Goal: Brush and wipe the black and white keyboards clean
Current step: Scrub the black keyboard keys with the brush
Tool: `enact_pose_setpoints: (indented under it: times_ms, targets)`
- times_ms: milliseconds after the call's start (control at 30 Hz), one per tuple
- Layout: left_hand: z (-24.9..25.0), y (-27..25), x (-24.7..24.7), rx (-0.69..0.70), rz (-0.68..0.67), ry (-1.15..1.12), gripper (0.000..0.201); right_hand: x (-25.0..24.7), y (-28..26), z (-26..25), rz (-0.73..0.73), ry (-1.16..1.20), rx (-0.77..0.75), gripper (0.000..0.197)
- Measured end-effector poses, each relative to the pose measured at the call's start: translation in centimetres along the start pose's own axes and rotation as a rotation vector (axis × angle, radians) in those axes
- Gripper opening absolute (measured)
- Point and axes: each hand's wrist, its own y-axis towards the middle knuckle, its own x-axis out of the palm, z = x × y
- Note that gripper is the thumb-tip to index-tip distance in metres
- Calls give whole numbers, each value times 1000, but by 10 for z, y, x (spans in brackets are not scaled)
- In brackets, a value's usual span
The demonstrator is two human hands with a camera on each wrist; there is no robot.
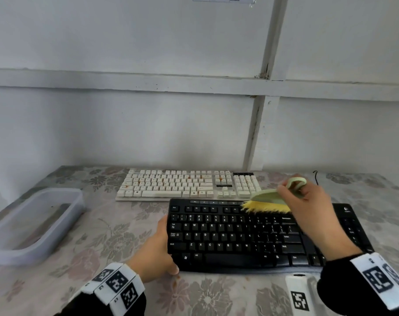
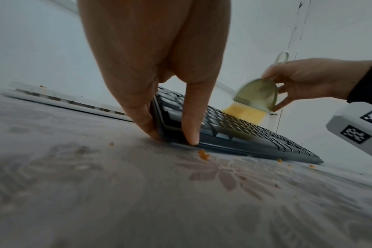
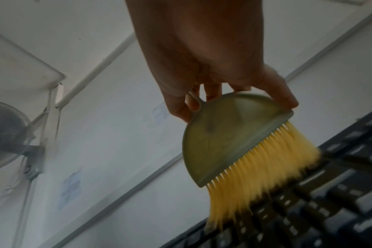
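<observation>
The black keyboard (image 1: 228,236) (image 2: 244,134) (image 3: 329,209) lies near the front of the flowered table. My left hand (image 1: 162,247) (image 2: 171,136) holds its front left corner between thumb and fingers. My right hand (image 1: 292,190) (image 3: 234,100) grips a pale green brush (image 1: 267,197) (image 2: 257,94) (image 3: 223,137) by its looped handle. The brush's yellow bristles press on the keyboard's upper key rows, right of centre. The white keyboard (image 1: 182,185) (image 2: 53,97), specked with orange crumbs, sits just behind the black one, untouched.
A translucent plastic tub (image 1: 34,224) stands at the left of the table. Orange crumbs (image 2: 203,154) lie on the cloth along the black keyboard's front edge. A black cable (image 1: 316,176) trails at the back right. The wall rises close behind the table, with a fan (image 3: 6,139) mounted on it.
</observation>
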Motion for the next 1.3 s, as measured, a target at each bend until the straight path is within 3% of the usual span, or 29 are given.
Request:
enact_pose_setpoints:
  times_ms: [133,267,433,667,800,900,1067,1167,1300]
  targets:
    - [2,0,2,-6,5,16,109,-12,4,0,75,62,-66,17]
    - [3,-2,2,-2,11,35,107,4,2,-7,-51,201,-44,12]
    - [4,-4,1,11,18,50,108,-2,-1,6,-99,132,-20,14]
    - [5,-3,2,21,31,48,105,-40,9,17,151,25,-71,20]
    - [6,-4,2,3,29,65,104,1,-10,-25,-84,196,-178,14]
    - [9,-5,1,4,27,78,103,48,-31,-50,-277,174,-241,10]
    - [8,-4,2,45,71,94,97,100,-45,-50,-273,42,-304,25]
    - [6,-1,2,41,77,119,98,109,-52,-49,-285,18,-298,37]
    - [8,-5,2,54,79,130,94,101,-47,-37,-238,-53,-254,34]
